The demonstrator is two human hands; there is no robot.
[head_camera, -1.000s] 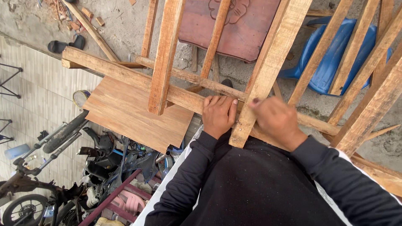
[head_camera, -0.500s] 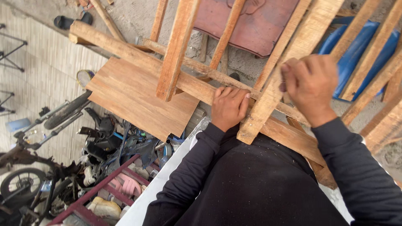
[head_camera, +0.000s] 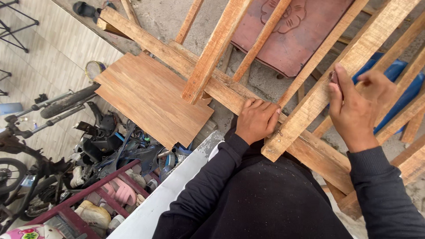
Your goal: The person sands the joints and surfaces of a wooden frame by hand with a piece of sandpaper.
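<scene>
My left hand (head_camera: 258, 119) rests knuckles-up on a long wooden beam (head_camera: 186, 66), its fingers pressed against the lower end of a slanted wooden slat (head_camera: 327, 84) that crosses over the beam. My right hand (head_camera: 359, 102) is raised above that slat, farther up it, with thumb and fingers pinched on a small dark object (head_camera: 334, 79), too small to identify. A second slat (head_camera: 217, 48) lies across the beam to the left. Both arms wear black sleeves.
A flat plywood board (head_camera: 150, 99) lies under the beam at left. A reddish carved panel (head_camera: 292, 31) and blue sheeting (head_camera: 400, 86) lie beyond the slats. Far below at left are motorbikes (head_camera: 53, 132), a shoe rack (head_camera: 102, 199) and a white ledge (head_camera: 177, 181).
My right hand has lifted off the slat's lower end and moved up and right along it, now pinching a small item. The left hand stays on the beam.
</scene>
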